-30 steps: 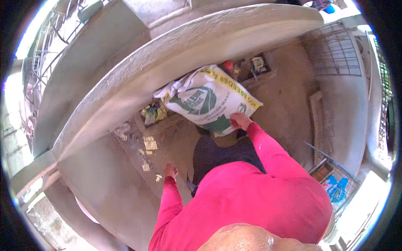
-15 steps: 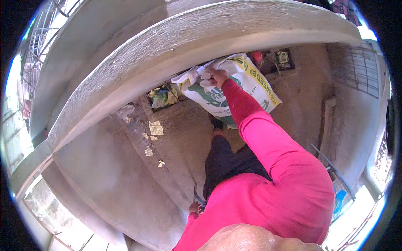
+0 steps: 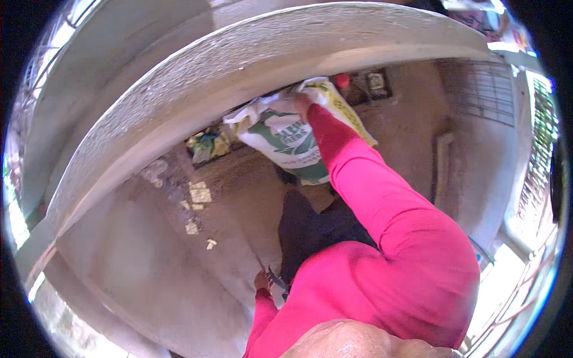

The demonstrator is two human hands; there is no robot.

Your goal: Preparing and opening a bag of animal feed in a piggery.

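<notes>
your right hand [image 3: 303,107] at the sack [image 3: 287,138] top
the sack sits by the wall [image 3: 179,110], likely for support; blur means you cannot tell if that hand pinches it, nor whether your left hand [image 3: 262,280] is closed.

I have the right arm [image 3: 373,182] stretched far forward, elbow slightly bent, with the right hand [image 3: 302,106] leading, its fingers too blurred for me to read; my left arm [image 3: 264,319] hangs low beside the torso [image 3: 352,289], the small, dim left hand [image 3: 261,280] pointing forward
</notes>
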